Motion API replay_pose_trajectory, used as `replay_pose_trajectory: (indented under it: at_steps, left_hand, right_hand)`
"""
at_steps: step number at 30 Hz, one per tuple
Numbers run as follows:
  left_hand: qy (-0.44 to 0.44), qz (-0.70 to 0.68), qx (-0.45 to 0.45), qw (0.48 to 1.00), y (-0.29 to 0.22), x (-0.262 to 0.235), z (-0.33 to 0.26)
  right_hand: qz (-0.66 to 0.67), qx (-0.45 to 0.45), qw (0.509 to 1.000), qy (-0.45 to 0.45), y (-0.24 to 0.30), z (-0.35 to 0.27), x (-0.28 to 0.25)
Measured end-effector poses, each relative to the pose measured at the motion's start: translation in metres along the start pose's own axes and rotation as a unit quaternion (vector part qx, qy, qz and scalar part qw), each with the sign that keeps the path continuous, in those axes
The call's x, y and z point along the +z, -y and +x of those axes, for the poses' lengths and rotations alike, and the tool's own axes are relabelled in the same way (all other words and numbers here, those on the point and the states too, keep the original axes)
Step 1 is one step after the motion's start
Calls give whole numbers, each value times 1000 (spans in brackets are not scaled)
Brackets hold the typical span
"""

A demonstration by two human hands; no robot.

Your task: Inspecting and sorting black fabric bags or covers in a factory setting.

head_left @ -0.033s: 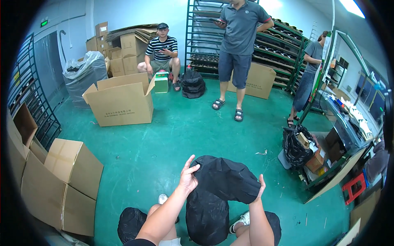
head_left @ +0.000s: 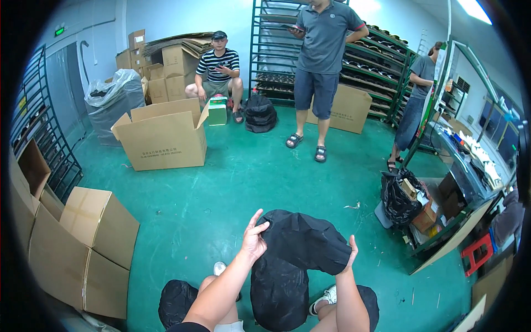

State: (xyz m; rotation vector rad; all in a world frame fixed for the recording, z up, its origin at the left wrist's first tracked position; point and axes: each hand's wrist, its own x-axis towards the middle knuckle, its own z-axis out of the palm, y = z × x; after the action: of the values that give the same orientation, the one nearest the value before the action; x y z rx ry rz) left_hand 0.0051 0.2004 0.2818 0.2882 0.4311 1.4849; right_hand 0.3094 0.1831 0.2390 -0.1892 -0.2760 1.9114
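A limp black fabric cover [head_left: 310, 242], wrinkled and rounded in outline, is stretched between my two hands. My left hand [head_left: 255, 238] is closed on its upper left edge, with the thumb over the cloth and the forefinger raised. At its right end, my right hand [head_left: 352, 255] grips the cloth, thumb pointing up and most fingers hidden behind it. Under the cover, between my legs, stands a larger rounded black fabric bundle [head_left: 279, 296]. Similar black bundles lie beside my left leg [head_left: 178, 304] and my right leg [head_left: 369, 305].
Stacked cartons [head_left: 110, 238] stand close on my left. An open cardboard box [head_left: 163, 145] sits ahead on the green floor. A standing person [head_left: 319, 61] and a seated person [head_left: 218, 69] are further back. To the right are a workbench [head_left: 470, 166] and a black rubbish bag [head_left: 399, 202].
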Motion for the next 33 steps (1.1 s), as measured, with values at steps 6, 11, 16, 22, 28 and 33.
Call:
replay_pose_trajectory:
  at_steps: [6,11,16,22,28,33]
  left_hand:
    - [-14,10,4,1000,1,-3,1]
    - [-25,7,-7,1000,0,-3,2]
    - [-25,-1,-6,1000,0,-4,2]
    - [-27,-16,-8,999,0,0,0]
    - [-16,-1,-2,1000,0,2,-3]
    - [-14,-1,-6,1000,-1,2,-3]
  right_hand:
    - [3,2,1000,16,0,2,-2]
    - [-3,-7,1000,0,0,2,-3]
    - [-23,-4,1000,-5,0,3,-2]
    - [-28,-5,999,-26,0,2,-5]
    - [-34,-9,999,-40,-1,4,-7]
    - [-27,-5,999,-36,0,4,-8]
